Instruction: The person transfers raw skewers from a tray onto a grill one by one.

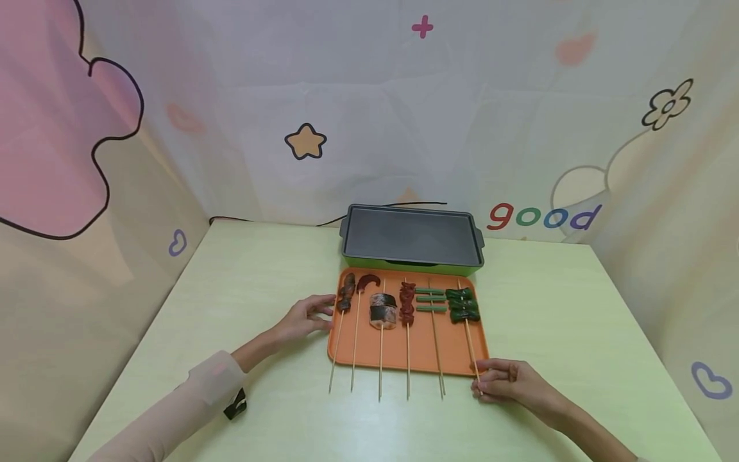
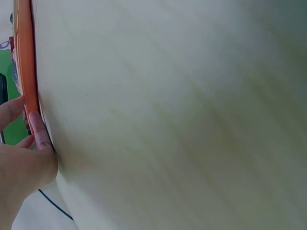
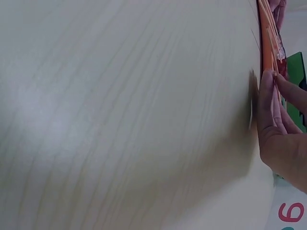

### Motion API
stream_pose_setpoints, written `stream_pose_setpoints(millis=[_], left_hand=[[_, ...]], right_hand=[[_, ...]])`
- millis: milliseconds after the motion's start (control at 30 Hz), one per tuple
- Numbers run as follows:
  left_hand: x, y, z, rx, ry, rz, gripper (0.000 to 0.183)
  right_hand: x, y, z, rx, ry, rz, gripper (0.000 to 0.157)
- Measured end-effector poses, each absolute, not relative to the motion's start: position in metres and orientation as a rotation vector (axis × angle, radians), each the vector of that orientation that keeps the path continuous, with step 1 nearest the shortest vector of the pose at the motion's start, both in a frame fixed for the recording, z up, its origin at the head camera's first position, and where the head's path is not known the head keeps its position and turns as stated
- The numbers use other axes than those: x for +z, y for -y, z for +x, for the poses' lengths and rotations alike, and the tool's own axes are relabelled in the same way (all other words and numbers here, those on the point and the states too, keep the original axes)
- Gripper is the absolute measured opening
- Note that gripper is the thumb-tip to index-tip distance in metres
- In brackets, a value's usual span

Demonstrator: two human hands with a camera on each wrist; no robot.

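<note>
An orange tray (image 1: 424, 364) holds a row of food skewers, their sticks jutting past its near edge. My right hand (image 1: 508, 382) is at the tray's near right corner, thumb and fingers pinching the lower stick of the skewer with dark green folded pieces (image 1: 463, 306). In the right wrist view its fingertips meet right at the tray edge. My left hand (image 1: 303, 321) touches the tray's left edge with fingers only slightly bent, beside the skewer with brown pieces (image 1: 346, 293). The left wrist view shows its thumb (image 2: 39, 129) along the orange side.
Directly behind the tray stands a green grill with a dark flat plate (image 1: 412, 232). Other skewers carry a curved red piece (image 1: 367, 281), black-and-white rolls (image 1: 383, 312), red meat (image 1: 407, 303) and green stalks (image 1: 431, 299). Printed curtains (image 1: 369, 147) enclose the pale table (image 1: 265, 269).
</note>
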State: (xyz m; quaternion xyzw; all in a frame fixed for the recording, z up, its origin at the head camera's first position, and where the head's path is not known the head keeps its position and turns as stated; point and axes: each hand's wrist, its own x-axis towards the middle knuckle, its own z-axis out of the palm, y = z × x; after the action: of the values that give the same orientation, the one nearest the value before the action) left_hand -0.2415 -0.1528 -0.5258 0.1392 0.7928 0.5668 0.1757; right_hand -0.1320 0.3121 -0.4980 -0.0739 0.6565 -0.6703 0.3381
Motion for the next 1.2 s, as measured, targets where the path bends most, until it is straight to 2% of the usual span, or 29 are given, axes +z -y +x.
stream_pose_setpoints(millis=[500,1200], left_hand=[[-0.529,0.150,-0.239,1.613,-2.274,0.388,0.060],[-0.528,0.150,-0.238,1.622,-2.282,0.390,0.059]], right_hand=[[-0.498,-0.316,-0.127,-1.720,-1.806,-0.161,0.070],[-0.494,-0.314,-0.121,-1.732,-1.922,-0.468,0.058]])
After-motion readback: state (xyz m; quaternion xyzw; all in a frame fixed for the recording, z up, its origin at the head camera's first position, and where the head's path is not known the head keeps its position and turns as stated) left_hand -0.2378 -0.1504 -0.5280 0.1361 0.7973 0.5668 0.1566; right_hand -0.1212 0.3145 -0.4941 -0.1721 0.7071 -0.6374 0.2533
